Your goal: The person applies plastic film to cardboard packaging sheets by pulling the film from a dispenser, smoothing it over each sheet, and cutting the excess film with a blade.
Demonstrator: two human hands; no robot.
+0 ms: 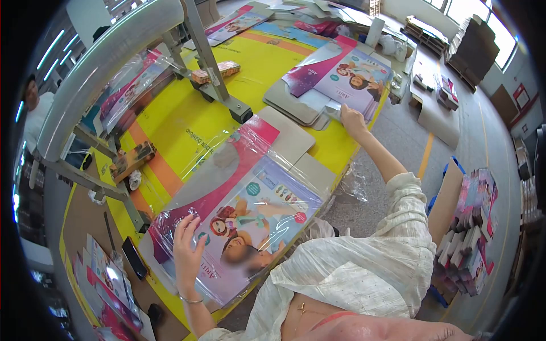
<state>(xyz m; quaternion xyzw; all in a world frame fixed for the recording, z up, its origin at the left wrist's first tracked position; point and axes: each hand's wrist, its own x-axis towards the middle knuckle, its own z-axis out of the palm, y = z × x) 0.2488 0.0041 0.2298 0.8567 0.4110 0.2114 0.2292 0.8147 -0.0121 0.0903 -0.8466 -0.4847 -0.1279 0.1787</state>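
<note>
A printed pink and lilac cardboard package [259, 193] lies under clear plastic film on the yellow table [196, 122]. Over its lower left edge is my left hand [187, 247], fingers apart on or just above the film. My right hand [351, 120] reaches to the near edge of a stack of similar printed packages [347, 77] at the upper right. Its fingers are closed at that edge; what they hold, if anything, is too small to make out. Grey board pieces [284, 105] lie beside the stack.
A large film roll [94, 85] sits on a metal frame [213, 79] at the left. Near it lie a phone [135, 258] and more printed sheets [108, 278]. Bundled packages [469, 233] stand at the right. Another person [40, 108] is at the far left.
</note>
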